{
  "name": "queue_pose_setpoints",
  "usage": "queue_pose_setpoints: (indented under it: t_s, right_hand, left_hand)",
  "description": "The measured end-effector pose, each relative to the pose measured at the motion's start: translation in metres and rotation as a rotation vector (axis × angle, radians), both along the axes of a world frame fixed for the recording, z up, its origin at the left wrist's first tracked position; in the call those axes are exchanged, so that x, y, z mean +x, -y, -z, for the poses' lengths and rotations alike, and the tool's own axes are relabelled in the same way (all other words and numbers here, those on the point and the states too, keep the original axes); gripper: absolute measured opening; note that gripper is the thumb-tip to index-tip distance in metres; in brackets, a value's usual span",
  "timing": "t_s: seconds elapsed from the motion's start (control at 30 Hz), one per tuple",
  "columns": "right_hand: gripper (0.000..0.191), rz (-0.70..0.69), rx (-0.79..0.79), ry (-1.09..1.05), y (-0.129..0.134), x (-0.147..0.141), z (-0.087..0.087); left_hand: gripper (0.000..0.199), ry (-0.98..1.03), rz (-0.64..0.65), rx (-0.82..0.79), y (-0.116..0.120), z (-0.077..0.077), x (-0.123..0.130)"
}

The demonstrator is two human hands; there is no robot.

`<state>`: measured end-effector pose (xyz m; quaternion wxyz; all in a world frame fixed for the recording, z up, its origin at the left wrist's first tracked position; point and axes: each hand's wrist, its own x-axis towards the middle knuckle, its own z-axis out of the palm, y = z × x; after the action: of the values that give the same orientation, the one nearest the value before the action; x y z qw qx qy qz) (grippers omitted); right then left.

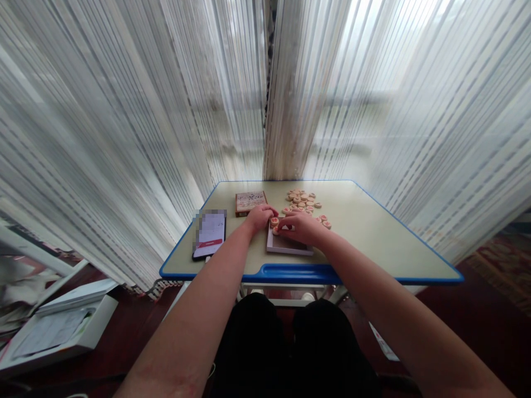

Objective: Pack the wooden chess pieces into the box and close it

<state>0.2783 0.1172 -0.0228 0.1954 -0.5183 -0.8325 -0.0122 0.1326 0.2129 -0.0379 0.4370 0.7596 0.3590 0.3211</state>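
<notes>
A shallow open box tray [289, 250] lies near the front of the table, with round wooden Chinese chess pieces bearing red characters in its left side. One such piece [274, 221] sits near the tray's far left corner. My left hand [262, 216] is at that corner, its fingers bent over the rim beside the pieces. My right hand [302, 225] reaches over the tray, thumb and fingers closed on a chess piece [276, 231] just in front of the first. Part of the tray's inside is hidden under my right hand.
Loose chess pieces [305, 197] lie in a pile beyond the tray, with several more [324, 221] to its right. A patterned box lid [251, 202] is at the back left. A phone [211, 235] lies on the left. The table [377, 237] has a blue raised edge.
</notes>
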Motion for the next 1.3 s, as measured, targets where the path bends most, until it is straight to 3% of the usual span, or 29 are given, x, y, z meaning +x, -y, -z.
queue_pose_setpoints:
  t_s: [0.17, 0.33, 1.0, 1.17, 1.3]
  right_hand:
    - [0.019, 0.02, -0.018, -0.006, 0.0, -0.0007, -0.0006]
    - [0.025, 0.133, -0.022, -0.022, -0.0003, -0.0019, 0.0006]
    - [0.026, 0.122, -0.038, -0.014, -0.0011, -0.0018, 0.001]
    - [0.019, 0.041, -0.017, -0.001, -0.0016, -0.0008, 0.0014]
    - [0.019, 0.04, -0.033, -0.018, -0.0037, -0.0013, 0.0032]
  left_hand:
    - [0.019, -0.033, 0.049, 0.068, 0.0058, -0.0019, -0.004]
    - [0.019, -0.021, 0.058, 0.065, 0.0046, -0.0011, -0.004]
    - [0.02, 0.017, 0.037, -0.016, 0.0002, 0.0007, -0.002]
    - [0.022, 0.026, 0.029, -0.025, 0.0005, -0.0005, -0.0017]
    - [0.025, 0.085, 0.026, -0.125, -0.0002, -0.0007, 0.0004]
